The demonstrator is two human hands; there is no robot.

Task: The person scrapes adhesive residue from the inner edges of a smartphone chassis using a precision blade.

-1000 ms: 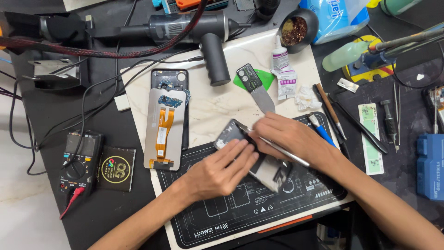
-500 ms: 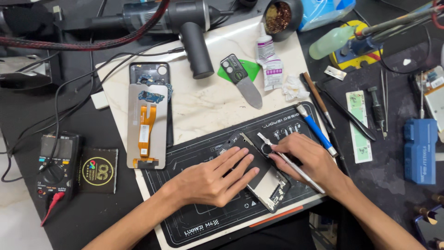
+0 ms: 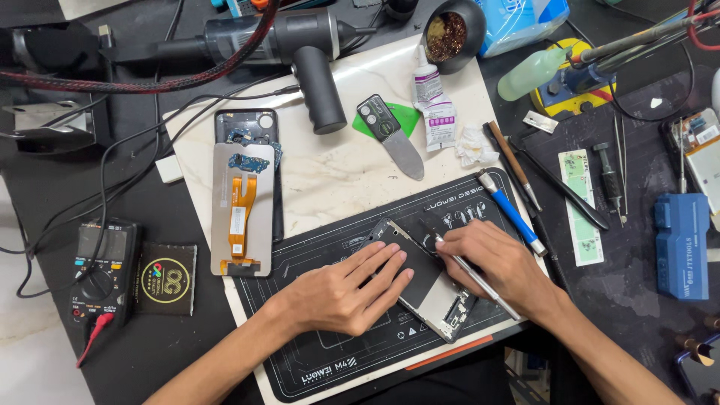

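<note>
An opened phone body (image 3: pixel 429 289) lies at an angle on the black repair mat (image 3: pixel 322 352). My left hand (image 3: pixel 346 289) rests flat on its left part, fingers spread, pressing it down. My right hand (image 3: pixel 499 268) grips a thin metal tool (image 3: pixel 469 268) like a pen, with its tip at the phone's upper edge. To the left lie a detached screen panel (image 3: pixel 241 210) with an orange flex cable and a dark phone frame (image 3: pixel 247 127) partly under it.
A grey hot air gun (image 3: pixel 315 79), a metal spatula (image 3: pixel 394 135) on a green pick, a glue tube (image 3: pixel 427 86), a blue pen tool (image 3: pixel 511 212), screwdrivers (image 3: pixel 611 180), a blue box (image 3: pixel 681 244), a multimeter (image 3: pixel 101 270) and a black card (image 3: pixel 166 277) surround the mat.
The phone has come down from being held in both hands onto the mat. My left hand has flattened on it and my right hand works the tool at its top edge.
</note>
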